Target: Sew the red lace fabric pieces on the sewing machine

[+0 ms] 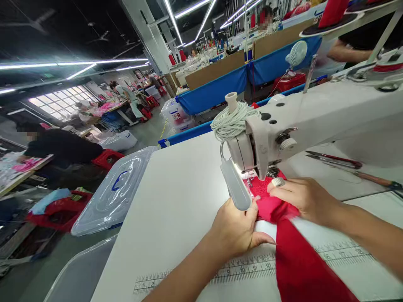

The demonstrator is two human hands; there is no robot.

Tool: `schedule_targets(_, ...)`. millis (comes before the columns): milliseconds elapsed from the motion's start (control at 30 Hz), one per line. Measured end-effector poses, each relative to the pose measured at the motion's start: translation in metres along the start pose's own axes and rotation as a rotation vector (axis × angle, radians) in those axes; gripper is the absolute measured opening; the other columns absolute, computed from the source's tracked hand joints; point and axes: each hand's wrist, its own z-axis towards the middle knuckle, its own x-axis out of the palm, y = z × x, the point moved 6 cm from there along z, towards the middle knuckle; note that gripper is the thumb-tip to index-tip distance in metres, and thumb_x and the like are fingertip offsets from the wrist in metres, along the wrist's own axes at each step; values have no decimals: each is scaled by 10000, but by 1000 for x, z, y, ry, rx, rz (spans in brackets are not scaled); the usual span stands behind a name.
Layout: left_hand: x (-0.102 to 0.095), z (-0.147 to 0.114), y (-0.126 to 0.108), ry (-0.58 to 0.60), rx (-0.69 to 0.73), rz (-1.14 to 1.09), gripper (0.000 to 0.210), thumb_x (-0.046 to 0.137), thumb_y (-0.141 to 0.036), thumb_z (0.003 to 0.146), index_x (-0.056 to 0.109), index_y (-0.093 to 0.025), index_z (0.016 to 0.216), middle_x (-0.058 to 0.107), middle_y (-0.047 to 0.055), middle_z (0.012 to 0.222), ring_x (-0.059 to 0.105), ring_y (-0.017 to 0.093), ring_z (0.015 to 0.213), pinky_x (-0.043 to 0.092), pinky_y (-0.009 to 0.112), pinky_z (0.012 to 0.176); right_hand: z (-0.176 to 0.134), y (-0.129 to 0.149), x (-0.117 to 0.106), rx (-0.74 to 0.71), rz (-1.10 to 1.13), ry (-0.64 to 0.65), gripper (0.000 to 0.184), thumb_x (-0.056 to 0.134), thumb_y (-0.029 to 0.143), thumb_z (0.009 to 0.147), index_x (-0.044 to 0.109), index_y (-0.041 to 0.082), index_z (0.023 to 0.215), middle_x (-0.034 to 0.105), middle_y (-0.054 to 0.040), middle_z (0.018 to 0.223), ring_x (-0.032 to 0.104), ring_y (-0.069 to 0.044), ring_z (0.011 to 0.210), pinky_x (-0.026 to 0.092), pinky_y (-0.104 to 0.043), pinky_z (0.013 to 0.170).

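Note:
Red cloth (302,260) runs from under the presser foot (249,181) of a white sewing machine (315,117) down toward the table's front, bunched and folded near my hands. My right hand (305,199) is closed on the bunched part, just right of the needle. On the other side, my left hand (234,228) touches the cloth's left edge, with thumb stretched out and apart from the index finger. A grey lamp (236,184) hides some of its other fingertips. The needle area is lit.
A printed ruler (239,268) crosses the white tabletop (170,201). Tweezers and a wooden-handled tool (374,179) lie right, behind my right arm. Lidded plastic bins (126,180) stand left of the table. Pale cord (233,121) is coiled on the machine head. Other people work nearby.

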Motion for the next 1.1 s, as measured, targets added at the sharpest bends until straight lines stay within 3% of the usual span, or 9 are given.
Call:
schedule_targets(300,3,-2,0,30,-4,8,959,-5,-765,883,645,-118,1163,680,159,936,619,248,810,554,344,695,-2,-2,2,51,49,8,234,423,150,954,622,231,859,675,-34,851,549,-156,653,348,-263,563)
schedule_targets(533,1,-1,2,22,-16,12,916,16,-760,894,657,-136,1094,671,157,950,603,240,792,526,331,677,-7,-8,8,87,63,1,240,418,174,933,649,238,924,686,-49,843,587,-178,701,409,-274,582)
schedule_targets(700,-1,1,1,6,-9,-7,743,204,-736,940,654,-146,983,669,156,941,614,257,830,514,335,670,-5,-8,8,93,80,22,256,428,114,883,648,237,925,685,-61,921,599,-190,783,434,-277,611)
schedule_targets(867,-3,1,3,-51,5,3,384,467,-480,974,649,-154,883,661,122,826,623,256,815,473,314,589,5,-1,1,106,59,86,231,533,195,851,641,230,1052,671,-73,964,599,-211,789,477,-311,652)
schedule_targets(967,-5,3,6,-97,18,-94,220,450,-239,971,641,-173,883,652,84,813,611,202,761,468,293,598,7,4,-4,84,-3,92,225,564,196,834,647,235,1040,679,-84,1038,632,-221,805,489,-320,654)
schedule_targets(1100,-6,7,9,-96,29,-262,248,365,-156,986,611,-190,979,621,49,822,572,161,718,490,281,650,4,10,-11,16,42,13,365,493,75,810,624,230,1113,701,-67,1128,673,-194,826,482,-277,617)
